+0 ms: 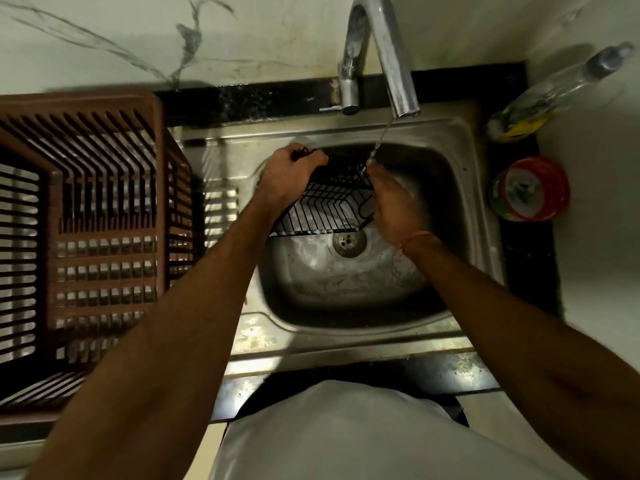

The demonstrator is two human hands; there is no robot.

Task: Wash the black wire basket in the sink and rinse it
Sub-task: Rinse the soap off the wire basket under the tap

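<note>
Obs. 1: The black wire basket sits inside the sink, tilted, in the far half of the bowl, above the drain. It lies between your two hands.

Obs. 2: Your left hand is at the basket's far left corner. Fingers curled over the top wire, gripping the rim; knuckles up.

Obs. 3: Your right hand lies against the basket's right end. Fingers are held together and run along the wire side, with the fingertips up under the water stream. Whether the thumb hooks round the wire cannot be told; it is hidden behind the hand.

Obs. 4: The tap is running; a thin stream lands at your right fingertips and the basket's far right corner.

Obs. 5: A brown plastic dish rack stands on the counter left of the sink. A clear bottle and a red-lidded tub stand to the right.
</note>
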